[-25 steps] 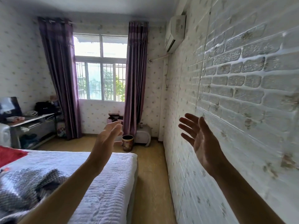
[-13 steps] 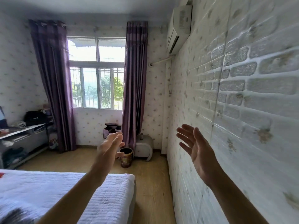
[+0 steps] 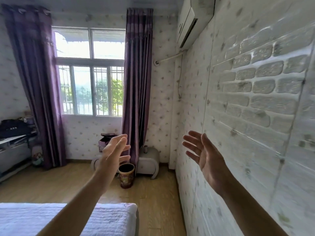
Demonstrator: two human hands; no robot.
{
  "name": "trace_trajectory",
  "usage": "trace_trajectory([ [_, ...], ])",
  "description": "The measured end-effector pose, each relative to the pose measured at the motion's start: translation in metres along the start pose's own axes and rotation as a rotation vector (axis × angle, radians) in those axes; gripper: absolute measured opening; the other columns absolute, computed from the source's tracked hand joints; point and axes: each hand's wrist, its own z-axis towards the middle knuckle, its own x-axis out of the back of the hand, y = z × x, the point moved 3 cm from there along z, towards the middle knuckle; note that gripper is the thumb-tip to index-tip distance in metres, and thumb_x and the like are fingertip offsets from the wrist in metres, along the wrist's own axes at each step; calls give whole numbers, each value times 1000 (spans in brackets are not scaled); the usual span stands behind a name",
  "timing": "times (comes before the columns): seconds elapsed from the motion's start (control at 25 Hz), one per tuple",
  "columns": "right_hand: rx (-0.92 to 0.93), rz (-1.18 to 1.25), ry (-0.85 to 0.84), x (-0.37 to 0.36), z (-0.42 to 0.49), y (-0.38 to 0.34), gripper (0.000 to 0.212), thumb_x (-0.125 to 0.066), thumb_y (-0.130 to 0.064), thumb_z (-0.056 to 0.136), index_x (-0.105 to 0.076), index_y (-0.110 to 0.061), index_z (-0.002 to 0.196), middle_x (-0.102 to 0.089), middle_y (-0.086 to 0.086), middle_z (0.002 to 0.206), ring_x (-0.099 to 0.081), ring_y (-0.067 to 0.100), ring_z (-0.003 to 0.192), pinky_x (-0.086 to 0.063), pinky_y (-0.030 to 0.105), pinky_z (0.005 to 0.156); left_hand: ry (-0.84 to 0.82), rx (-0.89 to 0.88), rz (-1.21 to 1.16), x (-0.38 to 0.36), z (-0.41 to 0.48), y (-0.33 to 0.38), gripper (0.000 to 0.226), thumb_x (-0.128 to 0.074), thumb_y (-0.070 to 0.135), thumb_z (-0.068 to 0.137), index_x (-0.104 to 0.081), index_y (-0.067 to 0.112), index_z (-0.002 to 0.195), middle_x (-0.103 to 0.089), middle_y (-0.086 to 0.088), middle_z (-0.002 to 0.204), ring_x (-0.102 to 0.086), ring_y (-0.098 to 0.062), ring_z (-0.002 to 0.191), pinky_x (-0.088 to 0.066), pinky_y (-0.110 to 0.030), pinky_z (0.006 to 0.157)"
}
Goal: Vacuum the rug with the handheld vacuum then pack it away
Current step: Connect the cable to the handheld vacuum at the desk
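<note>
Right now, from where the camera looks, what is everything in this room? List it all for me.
window: one, white frame, far wall
curtains: two, purple, either side of the window
air conditioner: one, white, high on the right wall
brick-pattern panels: white, covering the right wall
bin: one, brown patterned, on the floor below the right curtain
bedside cabinet: one, white, far right corner
box: one, dark purple, under the window
bed: one, white quilt, bottom left
shelf unit: one, grey, far left
bag: one, black, on the shelf unit
floor: light wood
left hand: open, empty
right hand: open, empty, near the panels
</note>
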Motion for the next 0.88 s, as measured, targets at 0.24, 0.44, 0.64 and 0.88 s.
trace_trajectory([
  [0.24, 26, -28, -1, -15, 159, 64, 90, -57, -84, 65, -55, -24, 132, -67, -3, 129, -63, 17, 120, -47, 40, 103, 22, -32, -79, 15, 158, -82, 74, -47, 65, 76, -54, 17, 131, -59, -3, 131, -61, -17, 115, -54, -37, 84],
  [0.44, 23, -37, 16, -11, 257, 143, 95, -57, -87, 62, -55, -23, 132, -68, -2, 127, -64, 17, 119, -47, 42, 103, 2, 73, -116, -1, 255, -157, 67, -52, 67, 75, -60, 20, 122, -64, 0, 125, -63, -16, 113, -54, -38, 88],
  [0.64, -3, 31, -28, 14, 369, 225, 91, -58, -84, 66, -55, -22, 132, -69, 0, 126, -65, 20, 118, -49, 43, 99, -8, 90, -139, -36, 355, -240, 84, -60, 83, 58, -63, 24, 118, -69, 7, 118, -66, -13, 108, -53, -36, 85],
  [0.88, -15, 158, -21, 59, 541, 302, 74, -51, -68, 81, -56, -17, 134, -68, 6, 127, -65, 24, 118, -51, 43, 96, 26, 127, -118, -93, 505, -330, 64, -59, 66, 69, -65, 21, 115, -69, 1, 119, -63, -23, 113, -53, -43, 90],
])
